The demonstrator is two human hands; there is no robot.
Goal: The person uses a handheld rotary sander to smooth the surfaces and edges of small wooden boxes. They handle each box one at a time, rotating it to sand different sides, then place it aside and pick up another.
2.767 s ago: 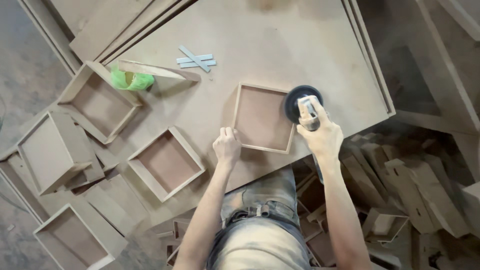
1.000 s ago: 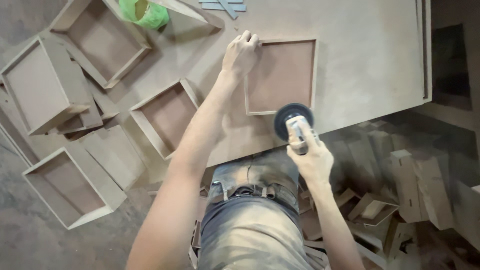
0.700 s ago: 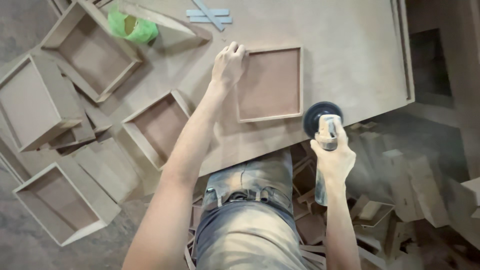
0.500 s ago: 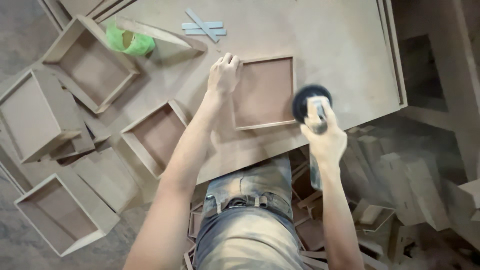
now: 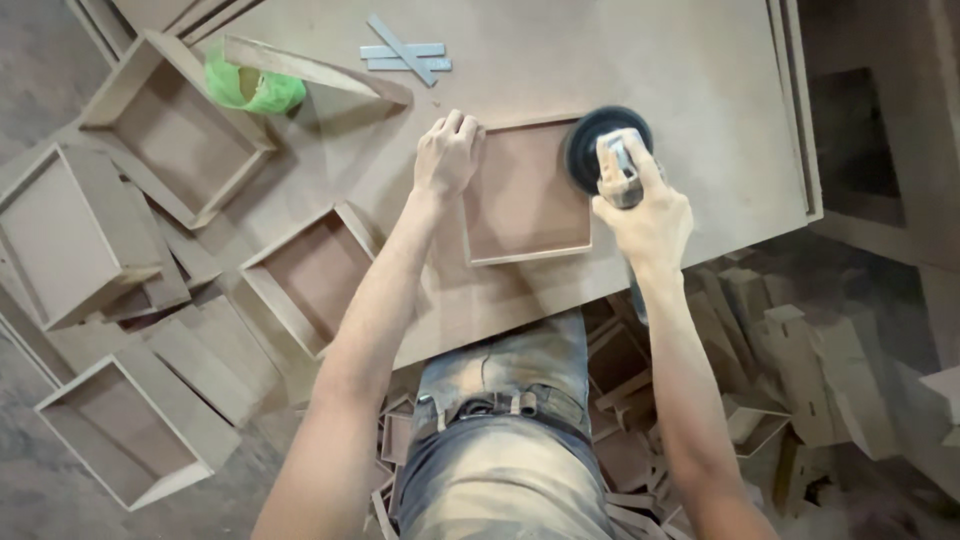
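A shallow square wooden tray (image 5: 522, 195) lies on the large board tabletop (image 5: 700, 120) near its front edge. My left hand (image 5: 447, 155) presses down on the tray's far left corner, fingers curled over the rim. My right hand (image 5: 645, 205) grips a handheld disc sander (image 5: 608, 150), whose round black pad sits on the tray's far right corner.
Another open wooden box (image 5: 312, 275) rests at the table's left front corner. Several more boxes (image 5: 175, 125) lie stacked to the left, one beside a green bundle (image 5: 250, 88). Grey strips (image 5: 405, 55) lie at the back. Wood offcuts (image 5: 790, 360) pile on the floor at right.
The sander went from the tray's far right corner to its near edge, off past the table's front, then back up onto the far right corner. My left hand stayed on the tray.
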